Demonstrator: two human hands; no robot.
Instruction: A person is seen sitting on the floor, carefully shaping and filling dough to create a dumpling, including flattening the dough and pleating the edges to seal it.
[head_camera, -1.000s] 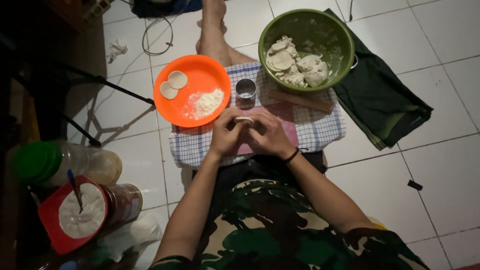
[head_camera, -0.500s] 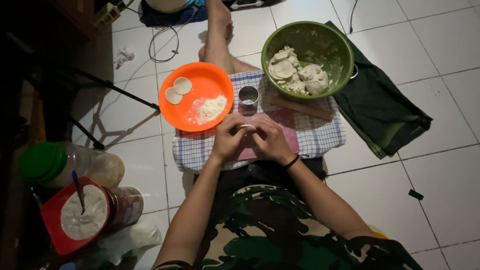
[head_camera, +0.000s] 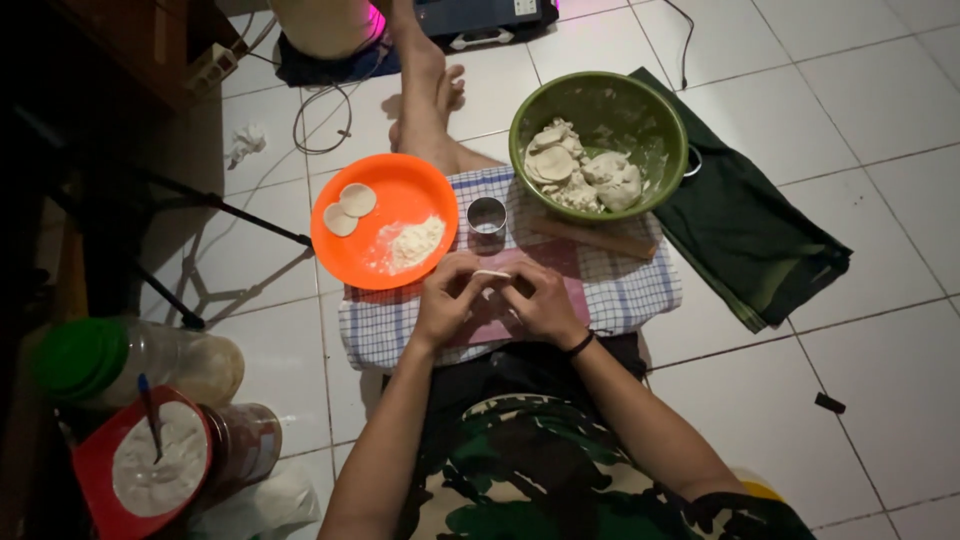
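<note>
A person sits on the white tiled floor (head_camera: 880, 90) with a blue-and-white checked cloth (head_camera: 620, 290) spread over the lap as a work surface. Both hands meet at the near middle of this cloth. The left hand (head_camera: 447, 298) and the right hand (head_camera: 540, 300) pinch between their fingertips a small flat piece of pale dough (head_camera: 490, 273); the fingers of each hand are curled in and closed on its edges, one hand at each side, probably so that the soft piece can be folded or pressed evenly. A dark band sits on the right wrist.

At the far left corner of the cloth rests a round orange plastic plate (head_camera: 400, 195). It carries two thin white dough discs (head_camera: 349, 208) at its far left rim and a little heap of white flour (head_camera: 413, 242) near its centre, close enough for the left hand to reach. Just beside the plate, at the far middle of the cloth, stands a small round metal cutter ring (head_camera: 486, 215). At the far right corner a green plastic bowl (head_camera: 640, 105) holds lumps of pale dough and sits partly on a wooden board (head_camera: 600, 238).

A dark green cloth (head_camera: 750, 220) lies on the floor to the right. To the near left stand a clear jar with a green lid (head_camera: 100, 360) and a red container of white powder (head_camera: 150, 465) with a blue spoon in it.
</note>
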